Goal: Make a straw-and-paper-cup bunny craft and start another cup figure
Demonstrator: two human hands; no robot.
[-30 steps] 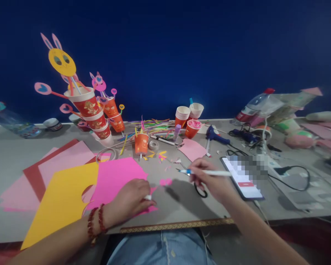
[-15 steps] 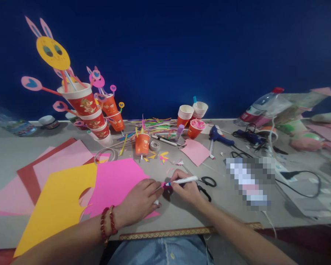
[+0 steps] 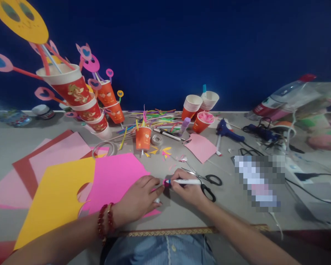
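Note:
My right hand (image 3: 189, 189) is closed round a white marker (image 3: 186, 182), its blue tip pointing left at a small magenta paper piece (image 3: 166, 183) on the table. My left hand (image 3: 142, 197), with red beads at the wrist, has its fingers bent together around a small white object (image 3: 157, 200), perhaps a marker cap; its fingertips are beside the magenta piece. Under and left of that hand lies a bright pink sheet (image 3: 116, 176). Black-handled scissors (image 3: 213, 179) lie partly behind my right hand.
A yellow sheet (image 3: 55, 191) and pink sheets lie left. Stacked red cups with paper faces (image 3: 77, 88) stand behind them. An orange cup (image 3: 143, 138), tape roll (image 3: 156, 139) and pipe cleaners are ahead. At right are a glue gun (image 3: 226, 131), blurred-out phone and cables.
The camera view has shifted, so the cup figures at left look nearer and higher. Both hands stay close together, with the marker still at the magenta piece.

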